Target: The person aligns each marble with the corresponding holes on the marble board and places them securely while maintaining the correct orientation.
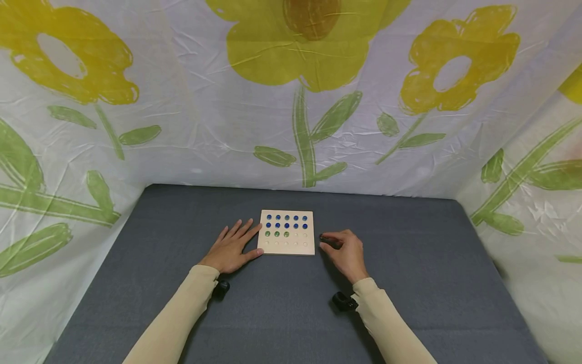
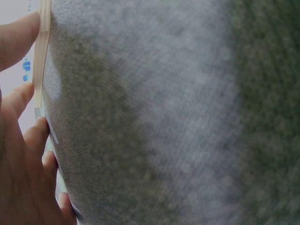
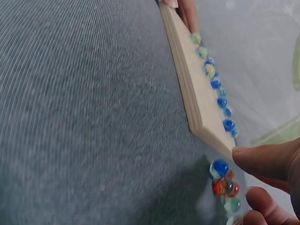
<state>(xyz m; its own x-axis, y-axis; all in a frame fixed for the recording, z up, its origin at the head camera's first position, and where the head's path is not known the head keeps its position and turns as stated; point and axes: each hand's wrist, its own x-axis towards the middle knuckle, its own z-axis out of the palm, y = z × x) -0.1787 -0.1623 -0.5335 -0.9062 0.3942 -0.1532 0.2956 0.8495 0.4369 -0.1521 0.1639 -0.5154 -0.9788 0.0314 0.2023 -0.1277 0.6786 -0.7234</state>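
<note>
Cream fabric covered the left forearm, and past its cuff the left hand [image 1: 229, 250] lay spread and relaxed on the dark grey tablecloth [image 1: 273, 308], grasping nothing; its thumb and forefinger touched the left edge of a pale wooden board [image 1: 286, 249]. That board rested flat between the two hands. Blue marbles [image 1: 287, 218] filled its two far rows, green marbles [image 1: 277, 234] sat in the left three hollows of the third row, and the rest of the hollows, including all of the nearest row, held no marble. The board looked stiff and fairly light, likely to slide on cloth if nudged, so its side edges seemed the safest hold.

Just off its right side a cluster of loose marbles [image 3: 225, 186], blue, reddish and clear greenish, rested on the cloth. They looked hard, smooth and slippery, light enough to roll at a touch; a gentle thumb-and-finger pinch across the middle of one would probably serve best. Over them the right hand [image 1: 349, 257] reached with bent fingers, though whether it pinched a marble could not be told. Farther right came its cream sleeve [image 1: 386, 318].
</note>
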